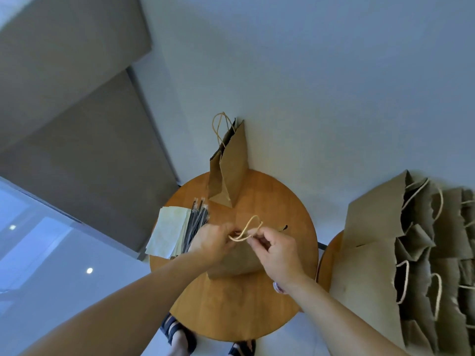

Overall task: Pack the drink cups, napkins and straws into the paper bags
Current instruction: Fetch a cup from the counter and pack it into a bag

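Note:
A brown paper bag (pixel 237 263) stands on the round wooden table (pixel 246 309) right in front of me. My left hand (pixel 214 242) grips the bag's top edge at the left. My right hand (pixel 276 249) pinches its twine handles (pixel 248 229), which loop up between the two hands. A second paper bag (pixel 231 165) stands upright at the table's far edge against the wall. A stack of pale napkins (pixel 168 232) lies at the table's left, with several dark wrapped straws (pixel 196 222) beside it. No drink cup is in view.
Several paper bags (pixel 401 255) with twine handles stand packed together on a second table at the right. A white wall is behind the tables and a grey blind (pixel 77 140) at the left. My sandalled feet (pixel 180 335) show below the table's near edge.

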